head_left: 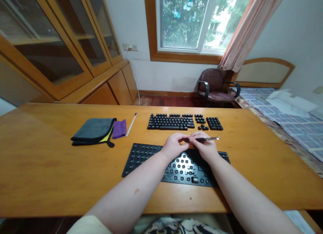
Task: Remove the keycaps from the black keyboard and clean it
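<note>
Over a wooden desk (50,166), I grasp a slim dark tool (209,139) between my left hand (176,146) and right hand (204,148), both pinching it, tip toward 3 o'clock. The uncapped keyboard base (180,169) lies beneath them, toward 6 o'clock; black keycaps (171,121) sit around 12. I appear to be readying the tool, its exact kind unclear; the next move calls for a steady, light hold.
</note>
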Available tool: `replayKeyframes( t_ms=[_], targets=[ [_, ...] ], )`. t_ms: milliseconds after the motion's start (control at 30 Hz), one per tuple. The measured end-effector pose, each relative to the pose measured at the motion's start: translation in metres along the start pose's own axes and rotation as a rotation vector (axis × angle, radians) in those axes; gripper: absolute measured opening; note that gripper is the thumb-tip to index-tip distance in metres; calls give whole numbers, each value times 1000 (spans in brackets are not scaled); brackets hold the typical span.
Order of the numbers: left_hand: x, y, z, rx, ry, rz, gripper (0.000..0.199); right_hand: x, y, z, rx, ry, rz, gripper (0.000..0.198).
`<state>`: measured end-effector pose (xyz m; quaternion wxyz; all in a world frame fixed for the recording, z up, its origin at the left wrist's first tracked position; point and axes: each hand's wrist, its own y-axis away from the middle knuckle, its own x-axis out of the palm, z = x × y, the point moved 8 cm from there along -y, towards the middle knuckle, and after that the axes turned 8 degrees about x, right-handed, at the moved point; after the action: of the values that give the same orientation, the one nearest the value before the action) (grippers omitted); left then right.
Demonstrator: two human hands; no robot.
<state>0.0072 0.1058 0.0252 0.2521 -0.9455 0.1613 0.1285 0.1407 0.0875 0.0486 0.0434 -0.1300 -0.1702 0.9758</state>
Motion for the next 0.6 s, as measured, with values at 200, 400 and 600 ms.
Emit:
replayKeyframes(
  t_ms=[200,400,600],
  targets=[
    [5,0,2,-44,-10,64,25,7,2,3,-20,58,95,12],
    [6,0,6,-61,18,91,25,11,2,3,11,71,112,18],
    [13,0,26,-283,537,-12,30,5,0,0,79,0,39,17]
  ],
)
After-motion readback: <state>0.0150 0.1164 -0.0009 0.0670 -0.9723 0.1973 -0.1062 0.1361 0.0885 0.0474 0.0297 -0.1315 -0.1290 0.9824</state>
